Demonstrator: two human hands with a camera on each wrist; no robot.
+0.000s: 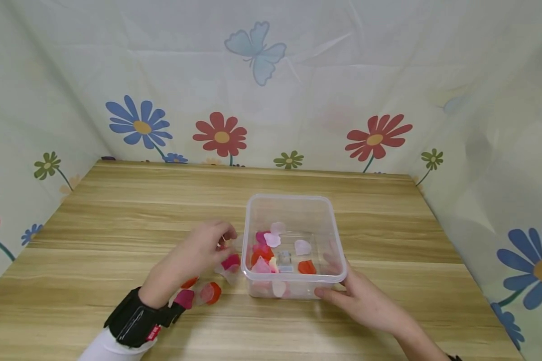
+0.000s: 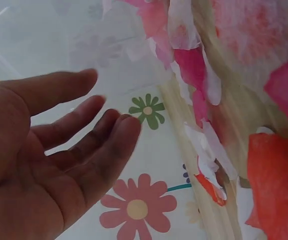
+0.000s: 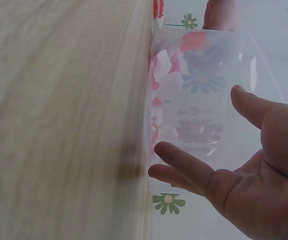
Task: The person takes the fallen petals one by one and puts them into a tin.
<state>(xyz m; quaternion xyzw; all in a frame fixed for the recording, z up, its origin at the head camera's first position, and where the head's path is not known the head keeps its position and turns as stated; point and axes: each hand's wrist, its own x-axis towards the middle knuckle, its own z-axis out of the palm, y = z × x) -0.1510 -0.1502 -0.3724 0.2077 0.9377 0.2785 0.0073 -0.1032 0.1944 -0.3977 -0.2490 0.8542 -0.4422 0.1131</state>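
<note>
A clear plastic box (image 1: 293, 277) stands on the table, with pink, white and red fake flower petals (image 1: 263, 253) inside, mostly along its left side. Left of it, my left hand (image 1: 203, 245) hovers over loose petals on the tabletop. The left wrist view shows that hand's fingers (image 2: 116, 142) loosely bent, thumb apart, nothing between them. Close by lie a magenta petal (image 1: 231, 262) and an orange-red petal (image 1: 213, 292). My right hand (image 1: 366, 301) rests against the box's right side near the front corner. In the right wrist view its fingers (image 3: 186, 162) are spread beside the clear wall.
The wood-patterned table (image 1: 140, 215) stretches behind and to both sides of the box. A white cloth (image 1: 307, 90) printed with flowers and a butterfly hangs round its back and sides. Another magenta petal (image 1: 184, 299) lies beside the left wrist strap (image 1: 133, 318).
</note>
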